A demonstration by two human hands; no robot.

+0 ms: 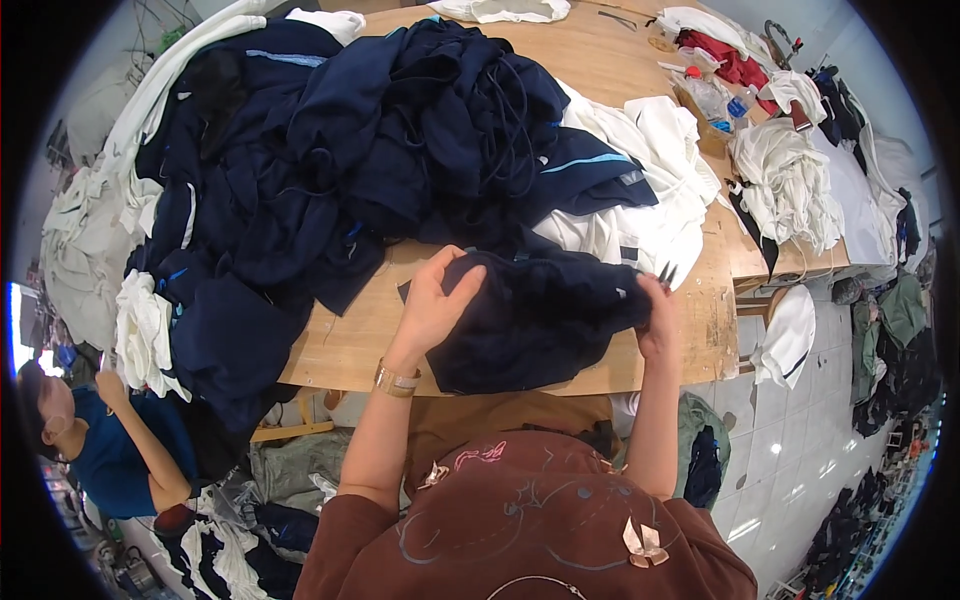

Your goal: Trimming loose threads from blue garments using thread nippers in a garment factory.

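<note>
A dark navy garment (535,325) lies partly bunched at the table's front edge, between my two hands. My left hand (437,305) is closed on its upper left edge, thumb on top of the cloth. At the opposite end, my right hand (657,318) is closed around a small pair of thread snips (668,272), whose dark pointed blades stick out above the fingers. The fingers of that hand also touch the garment's right edge. Which kind of garment it is does not show, since the cloth is folded over itself.
A big heap of navy garments (330,150) covers the table's left and middle. White garments (650,170) lie behind my right hand, with more on a side table (785,185) beside plastic bottles (735,100). A stool (757,318) stands at right. Another person (120,440) works at the lower left.
</note>
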